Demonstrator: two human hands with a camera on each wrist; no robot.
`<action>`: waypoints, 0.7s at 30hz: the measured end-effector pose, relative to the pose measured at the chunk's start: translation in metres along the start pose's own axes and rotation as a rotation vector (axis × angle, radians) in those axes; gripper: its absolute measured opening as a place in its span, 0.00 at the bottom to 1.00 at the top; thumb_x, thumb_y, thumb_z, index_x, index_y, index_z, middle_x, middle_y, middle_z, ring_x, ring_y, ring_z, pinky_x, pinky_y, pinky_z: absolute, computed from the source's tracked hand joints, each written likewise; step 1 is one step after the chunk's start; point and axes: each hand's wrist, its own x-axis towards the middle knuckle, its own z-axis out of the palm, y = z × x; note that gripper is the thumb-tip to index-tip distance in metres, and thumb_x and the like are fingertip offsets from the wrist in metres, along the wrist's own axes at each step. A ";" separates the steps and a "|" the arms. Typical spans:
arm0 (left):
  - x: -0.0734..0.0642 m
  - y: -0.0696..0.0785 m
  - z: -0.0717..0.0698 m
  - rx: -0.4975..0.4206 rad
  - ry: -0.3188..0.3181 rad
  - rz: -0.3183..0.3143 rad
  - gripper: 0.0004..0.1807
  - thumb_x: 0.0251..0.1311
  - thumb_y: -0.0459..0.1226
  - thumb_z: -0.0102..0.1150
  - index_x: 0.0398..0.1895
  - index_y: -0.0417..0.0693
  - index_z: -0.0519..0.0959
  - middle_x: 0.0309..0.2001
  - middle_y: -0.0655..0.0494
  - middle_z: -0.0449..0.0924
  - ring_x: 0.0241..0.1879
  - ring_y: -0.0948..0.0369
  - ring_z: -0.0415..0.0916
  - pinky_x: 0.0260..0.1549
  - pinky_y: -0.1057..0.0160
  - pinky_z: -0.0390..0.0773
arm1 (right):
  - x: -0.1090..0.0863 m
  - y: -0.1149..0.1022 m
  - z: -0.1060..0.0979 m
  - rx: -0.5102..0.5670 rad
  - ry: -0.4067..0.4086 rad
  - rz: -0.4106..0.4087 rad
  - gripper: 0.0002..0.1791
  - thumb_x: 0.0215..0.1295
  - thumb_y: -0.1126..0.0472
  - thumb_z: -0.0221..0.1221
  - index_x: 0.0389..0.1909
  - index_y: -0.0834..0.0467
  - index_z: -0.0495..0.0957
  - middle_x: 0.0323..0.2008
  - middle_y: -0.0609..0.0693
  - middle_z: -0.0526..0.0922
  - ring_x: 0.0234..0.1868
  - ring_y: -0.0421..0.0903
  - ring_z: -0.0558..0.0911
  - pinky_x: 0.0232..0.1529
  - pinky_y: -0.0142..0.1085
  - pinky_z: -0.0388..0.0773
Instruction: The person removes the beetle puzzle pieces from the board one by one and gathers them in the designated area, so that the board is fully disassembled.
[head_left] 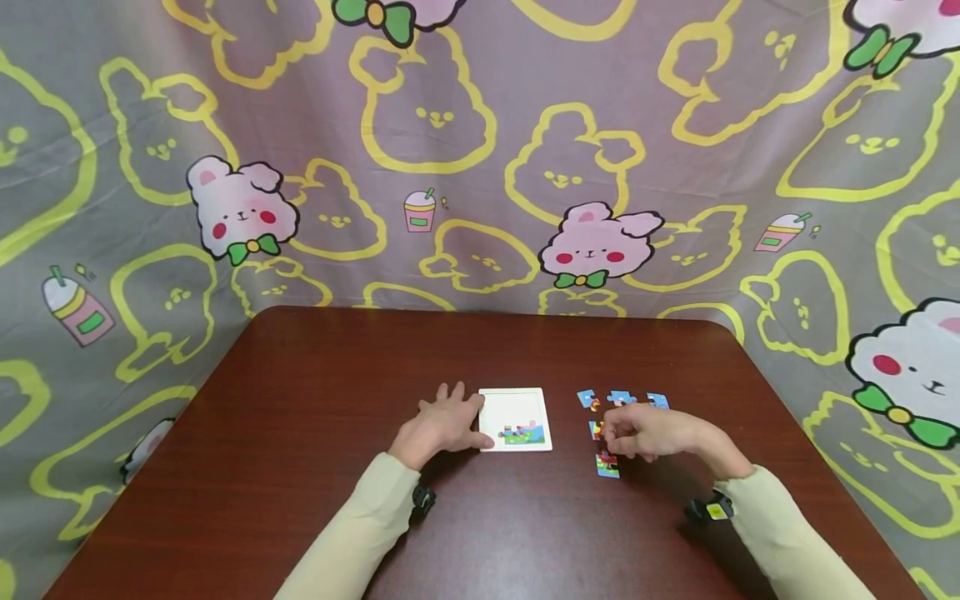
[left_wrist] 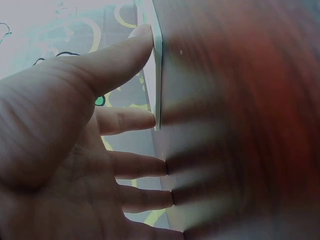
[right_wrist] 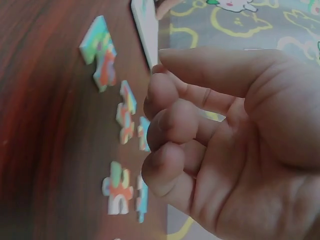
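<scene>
A white square puzzle tray (head_left: 512, 408) lies on the table, with joined jigsaw pieces (head_left: 525, 434) along its lower right. My left hand (head_left: 442, 425) spreads its fingers at the tray's left side; the thumb rests on the lower left corner and the index fingertip touches the edge, as the left wrist view shows. Over the loose pieces on the right hovers my right hand (head_left: 648, 431), fingers curled and thumb close to the index finger (right_wrist: 162, 90). Nothing shows between them. Just below that hand lies a jigsaw piece (head_left: 607, 466); another piece (head_left: 596, 430) is partly covered by it.
Further loose pieces lie behind the right hand: one at the left (head_left: 587, 400), one in the middle (head_left: 621, 397) and one at the right (head_left: 657, 401). The brown table (head_left: 337, 375) meets a patterned cloth (head_left: 480, 192) at its back and sides.
</scene>
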 end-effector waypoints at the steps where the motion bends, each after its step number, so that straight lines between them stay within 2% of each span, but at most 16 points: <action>1: 0.000 0.000 0.000 0.002 -0.001 -0.001 0.42 0.61 0.57 0.61 0.74 0.51 0.61 0.76 0.35 0.50 0.75 0.33 0.43 0.62 0.27 0.56 | 0.000 -0.001 -0.001 -0.006 0.003 -0.002 0.04 0.69 0.61 0.59 0.34 0.56 0.75 0.23 0.47 0.74 0.16 0.37 0.68 0.18 0.30 0.69; 8: 0.001 0.000 -0.001 -0.004 -0.008 -0.006 0.42 0.61 0.57 0.61 0.74 0.51 0.61 0.76 0.35 0.49 0.75 0.33 0.42 0.63 0.27 0.55 | 0.010 -0.009 -0.006 -0.030 0.035 -0.071 0.08 0.71 0.57 0.58 0.37 0.58 0.76 0.28 0.54 0.79 0.19 0.42 0.76 0.21 0.34 0.76; 15: 0.001 0.000 -0.002 -0.005 -0.011 -0.006 0.42 0.61 0.57 0.61 0.75 0.51 0.61 0.76 0.35 0.49 0.75 0.33 0.42 0.63 0.27 0.55 | 0.024 -0.018 -0.007 -0.028 0.107 -0.094 0.11 0.72 0.52 0.56 0.38 0.57 0.77 0.28 0.59 0.81 0.22 0.55 0.80 0.13 0.34 0.72; 21: 0.003 0.001 -0.004 0.004 -0.012 -0.012 0.42 0.60 0.57 0.61 0.74 0.51 0.61 0.76 0.35 0.50 0.75 0.33 0.43 0.63 0.27 0.56 | 0.038 -0.027 -0.004 -0.045 0.108 -0.106 0.09 0.71 0.54 0.57 0.40 0.56 0.77 0.29 0.58 0.81 0.23 0.54 0.81 0.21 0.38 0.78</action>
